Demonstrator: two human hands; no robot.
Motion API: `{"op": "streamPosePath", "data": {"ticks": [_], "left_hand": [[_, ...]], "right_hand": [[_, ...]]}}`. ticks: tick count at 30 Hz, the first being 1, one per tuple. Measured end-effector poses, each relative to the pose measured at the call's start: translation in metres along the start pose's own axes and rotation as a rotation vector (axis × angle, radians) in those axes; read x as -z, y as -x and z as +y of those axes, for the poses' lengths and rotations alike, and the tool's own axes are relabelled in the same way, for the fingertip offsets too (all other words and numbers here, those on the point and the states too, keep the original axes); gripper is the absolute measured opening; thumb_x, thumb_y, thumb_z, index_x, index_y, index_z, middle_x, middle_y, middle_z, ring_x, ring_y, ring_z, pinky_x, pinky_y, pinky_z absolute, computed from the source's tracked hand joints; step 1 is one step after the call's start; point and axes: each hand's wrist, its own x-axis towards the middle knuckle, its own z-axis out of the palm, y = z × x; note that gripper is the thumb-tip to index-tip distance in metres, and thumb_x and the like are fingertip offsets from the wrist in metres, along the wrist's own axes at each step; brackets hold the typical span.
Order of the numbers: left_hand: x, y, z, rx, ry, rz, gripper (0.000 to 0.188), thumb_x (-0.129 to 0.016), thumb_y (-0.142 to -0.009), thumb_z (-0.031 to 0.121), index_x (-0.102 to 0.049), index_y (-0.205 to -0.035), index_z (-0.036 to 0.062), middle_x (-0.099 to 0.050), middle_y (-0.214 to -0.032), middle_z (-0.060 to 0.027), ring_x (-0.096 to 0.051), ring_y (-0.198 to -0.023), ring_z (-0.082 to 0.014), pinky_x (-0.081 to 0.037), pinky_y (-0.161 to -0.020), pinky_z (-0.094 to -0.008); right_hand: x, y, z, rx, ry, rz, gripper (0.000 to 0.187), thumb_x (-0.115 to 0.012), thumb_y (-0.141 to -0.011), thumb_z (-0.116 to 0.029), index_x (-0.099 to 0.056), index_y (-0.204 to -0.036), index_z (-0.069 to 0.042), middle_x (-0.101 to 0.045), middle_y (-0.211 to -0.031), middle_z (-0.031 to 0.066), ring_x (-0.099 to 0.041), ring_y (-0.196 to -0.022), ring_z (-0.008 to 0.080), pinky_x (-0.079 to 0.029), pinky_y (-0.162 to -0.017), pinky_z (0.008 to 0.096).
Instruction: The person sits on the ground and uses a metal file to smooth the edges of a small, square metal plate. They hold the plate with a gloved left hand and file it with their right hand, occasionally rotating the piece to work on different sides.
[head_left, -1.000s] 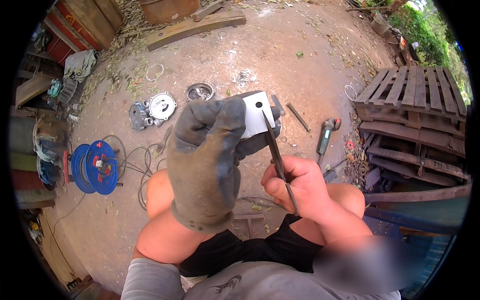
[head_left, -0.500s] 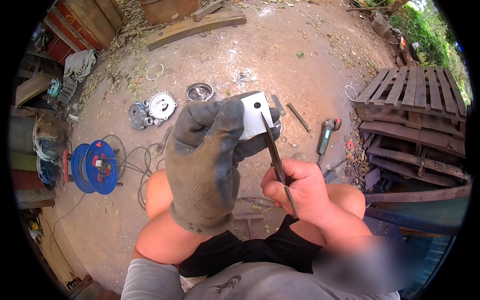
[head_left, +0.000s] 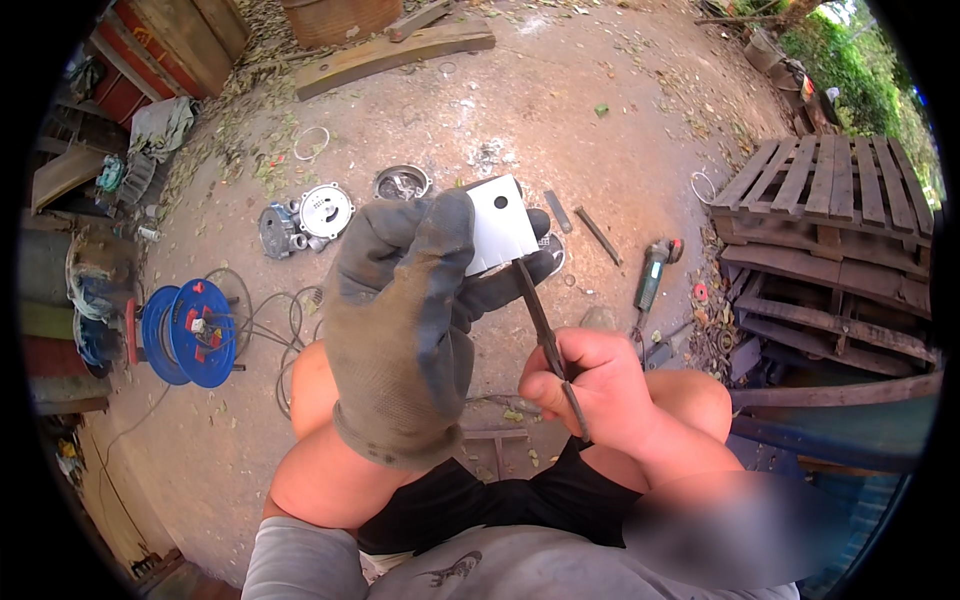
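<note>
My left hand (head_left: 405, 300), in a grey-brown work glove with dark coated fingers, is closed on a small white sheet piece (head_left: 500, 222). The piece has a round dark hole near its far edge and is pinched between thumb and fingers. My bare right hand (head_left: 592, 385) is wrapped round a dark, slender pair of metal shears (head_left: 540, 325). Their narrow tip meets the near edge of the sheet, beside the gloved fingers. How far the blades are parted is hard to make out.
Metal housing parts (head_left: 325, 210) and a round metal ring part (head_left: 402, 183) lie on the ground beyond my hands. An angle grinder (head_left: 653, 272) and a metal bar (head_left: 599, 236) are at right. A blue cable reel (head_left: 205, 335) stands left; wooden pallets (head_left: 825, 190) are stacked right.
The shears' tip has drawn back from near the hole to the sheet's near edge. My left hand and the sheet have shifted slightly left.
</note>
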Motion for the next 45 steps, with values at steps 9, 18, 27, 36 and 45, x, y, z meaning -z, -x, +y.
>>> {"op": "streamPosePath", "data": {"ticks": [9, 18, 27, 36, 45], "left_hand": [[0.002, -0.003, 0.000, -0.007, 0.021, -0.025, 0.017, -0.059, -0.112, 0.017, -0.068, -0.116, 0.0029, -0.073, -0.123, -0.0173, -0.077, -0.111, -0.0360, -0.072, -0.085, -0.0481], [-0.001, -0.004, 0.001, 0.000, 0.032, -0.002, 0.015, -0.061, -0.112, 0.018, -0.066, -0.110, 0.0044, -0.074, -0.119, -0.0156, -0.077, -0.111, -0.0362, -0.072, -0.086, -0.0483], [0.003, -0.004, -0.001, 0.002, 0.028, -0.019, 0.014, -0.060, -0.112, 0.018, -0.066, -0.111, 0.0059, -0.074, -0.119, -0.0152, -0.077, -0.111, -0.0359, -0.072, -0.086, -0.0493], [-0.005, -0.001, 0.006, 0.031, 0.009, -0.018, 0.026, -0.059, -0.113, 0.021, -0.064, -0.125, -0.0013, -0.073, -0.121, -0.0186, -0.076, -0.113, -0.0364, -0.071, -0.089, -0.0493], [0.001, -0.003, 0.002, 0.052, -0.037, -0.001, 0.024, -0.059, -0.112, 0.019, -0.066, -0.120, -0.0021, -0.072, -0.123, -0.0190, -0.076, -0.113, -0.0369, -0.070, -0.091, -0.0497]], "right_hand": [[-0.004, 0.001, 0.004, -0.026, -0.039, -0.044, 0.039, -0.091, -0.090, -0.035, -0.072, -0.083, -0.002, -0.057, -0.065, -0.0026, -0.049, -0.065, 0.0046, -0.041, -0.055, 0.0272], [-0.007, -0.003, 0.002, 0.060, -0.016, -0.032, 0.036, -0.090, -0.092, -0.033, -0.073, -0.086, -0.003, -0.057, -0.064, -0.0028, -0.048, -0.064, 0.0046, -0.041, -0.055, 0.0271], [-0.007, -0.004, 0.001, 0.068, -0.004, -0.043, 0.033, -0.088, -0.093, -0.031, -0.073, -0.087, -0.003, -0.056, -0.063, -0.0023, -0.048, -0.062, 0.0052, -0.040, -0.055, 0.0271], [-0.006, -0.002, -0.006, 0.031, -0.013, -0.036, 0.037, -0.091, -0.090, -0.035, -0.074, -0.086, -0.003, -0.058, -0.060, -0.0028, -0.051, -0.060, 0.0044, -0.041, -0.053, 0.0267], [-0.008, -0.005, -0.003, 0.036, -0.021, 0.017, 0.032, -0.092, -0.090, -0.031, -0.075, -0.087, -0.003, -0.060, -0.063, -0.0026, -0.052, -0.062, 0.0044, -0.042, -0.054, 0.0266]]}}
